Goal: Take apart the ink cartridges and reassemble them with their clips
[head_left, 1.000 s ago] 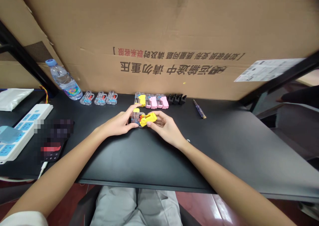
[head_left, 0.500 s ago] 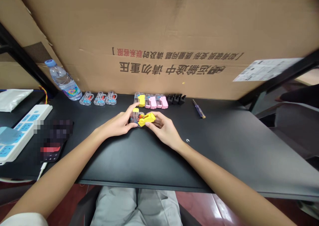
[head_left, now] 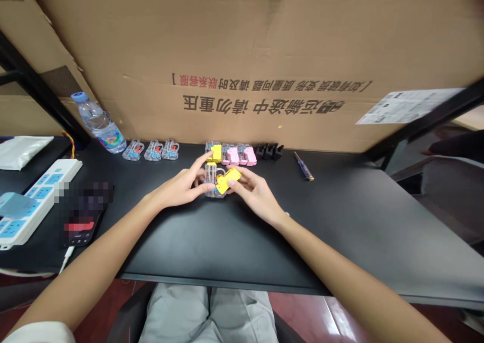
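Clear plastic case (head_left: 210, 181): mid-bench, toward back edge, between both hands; small yellow bit at its top, orange + blue bits inside. Resting on bench or lifted: can't tell.
L hand (head_left: 179, 188): holding case, thumb at near side, index reaching toward back row; contact w/ that row unclear.
R hand (head_left: 260, 197): holding yellow cover (head_left: 229, 179) btwn thumb & fingers, at case's R side.
Yellow cover fit: angled out from case, not flush; looks only part seated. Whether any of it is latched: can't tell.
Covered units: 3 side by side nr back edge of bench (head_left: 189, 247), 1 yellow unit (head_left: 216, 153) + 2 pink units (head_left: 231, 156); these look done.
Clear units (head_left: 153, 151): 3, nr back edge, L of centre; no coloured cover seen on any.
Black clips (head_left: 269, 151): small cluster just R of pink units, exact no. unclear; unused as they lie.
Screwdriver (head_left: 304, 166): nr back edge, R of clips, not in hand.
Water bottle (head_left: 99, 124): nr back L corner, tilted in view.
Phone (head_left: 81, 232): L side, beside power strip (head_left: 41, 202).
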A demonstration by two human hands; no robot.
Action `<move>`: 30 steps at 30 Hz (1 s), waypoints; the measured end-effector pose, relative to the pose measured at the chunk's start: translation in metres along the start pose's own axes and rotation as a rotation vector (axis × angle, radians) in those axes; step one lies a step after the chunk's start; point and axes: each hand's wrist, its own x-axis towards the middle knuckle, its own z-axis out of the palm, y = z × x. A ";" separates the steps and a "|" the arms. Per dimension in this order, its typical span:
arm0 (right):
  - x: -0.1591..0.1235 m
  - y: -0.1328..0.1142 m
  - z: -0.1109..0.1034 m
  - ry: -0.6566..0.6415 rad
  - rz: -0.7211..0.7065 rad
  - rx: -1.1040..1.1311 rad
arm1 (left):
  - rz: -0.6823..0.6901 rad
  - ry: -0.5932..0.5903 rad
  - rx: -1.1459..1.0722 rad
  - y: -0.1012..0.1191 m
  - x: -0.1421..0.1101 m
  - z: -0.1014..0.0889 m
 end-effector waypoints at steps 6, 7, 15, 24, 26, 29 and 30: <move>0.001 -0.008 -0.003 0.052 0.111 0.263 | 0.246 0.183 0.078 -0.003 0.004 0.000; 0.001 -0.009 -0.002 0.031 0.138 0.296 | 0.259 0.204 0.097 -0.003 0.004 0.002; -0.004 -0.015 0.001 -0.012 0.121 0.205 | 0.115 0.348 0.077 0.003 0.006 0.002; -0.007 -0.014 0.006 0.022 0.046 -0.121 | -0.163 0.139 -0.262 0.011 0.008 0.022; -0.007 -0.018 0.003 0.019 0.048 -0.148 | -0.164 0.118 -0.274 0.013 0.009 0.021; -0.005 -0.027 -0.003 0.064 0.037 -0.162 | -0.130 0.166 -0.243 0.017 0.010 0.011; -0.005 -0.029 -0.005 0.094 0.028 -0.154 | -0.119 0.194 -0.230 0.018 0.010 0.007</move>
